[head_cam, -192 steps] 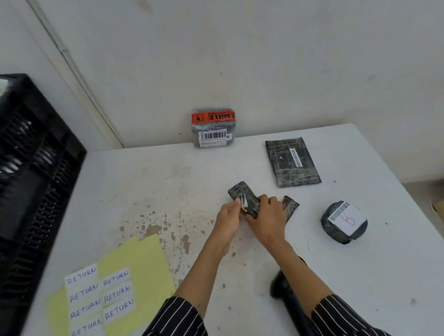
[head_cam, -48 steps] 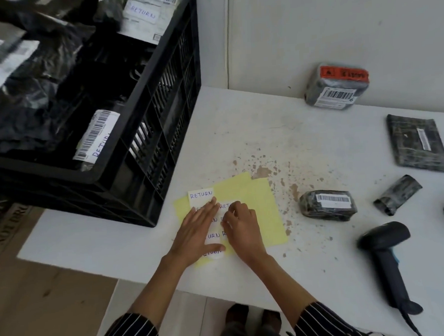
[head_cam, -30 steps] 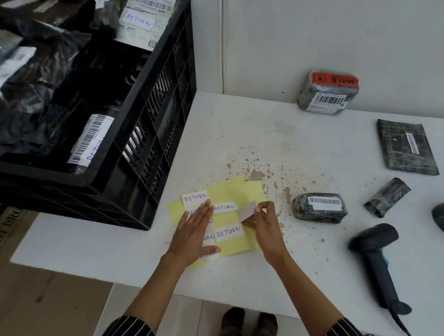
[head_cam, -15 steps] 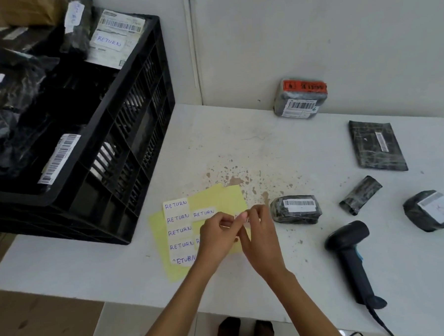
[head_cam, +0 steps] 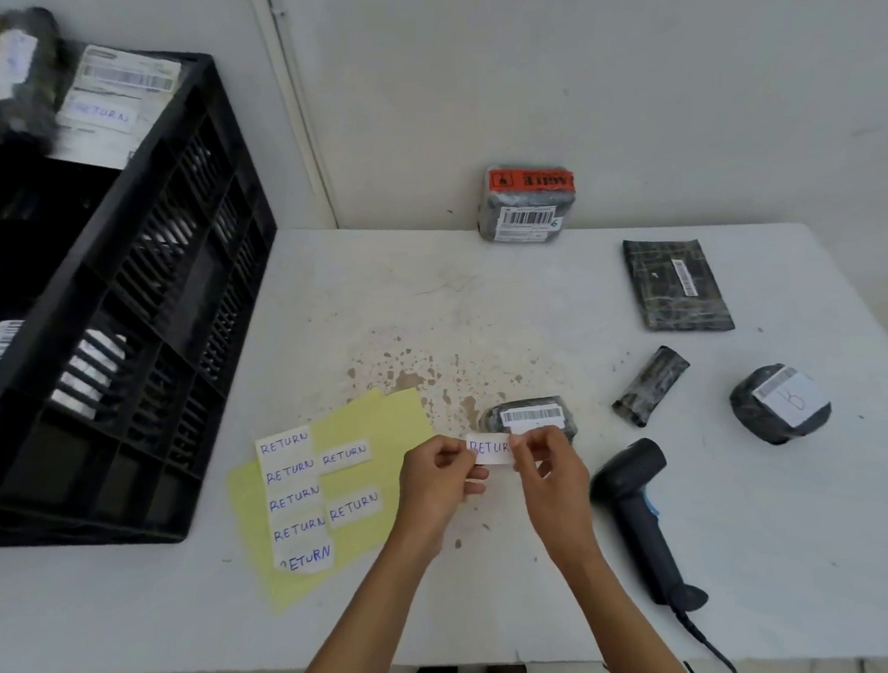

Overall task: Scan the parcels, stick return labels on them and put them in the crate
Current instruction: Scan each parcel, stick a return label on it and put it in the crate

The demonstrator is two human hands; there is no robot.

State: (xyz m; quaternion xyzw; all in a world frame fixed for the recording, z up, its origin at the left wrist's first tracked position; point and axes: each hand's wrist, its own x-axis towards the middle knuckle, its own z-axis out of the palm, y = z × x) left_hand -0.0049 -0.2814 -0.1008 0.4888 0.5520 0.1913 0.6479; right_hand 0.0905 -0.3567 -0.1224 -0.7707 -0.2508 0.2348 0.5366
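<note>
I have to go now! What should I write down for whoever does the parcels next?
Hands: left grip and right grip pinch one peeled RETURN label together, beside the barcoded parcel.
Things: scanner lies on the table to the right; label sheet left; crate far left.
Done: at least one labelled parcel sits in the crate.
Left: stick this label, crate that parcel, then the orange-taped parcel, flat parcel, rolled parcel and round parcel.

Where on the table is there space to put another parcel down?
Biggest bare patch: the far middle of the table, between the crate, the orange-taped parcel and the flat parcel. Another lies right of the scanner. Crowded: around the left hand, right hand, label sheet and small parcel.
</note>
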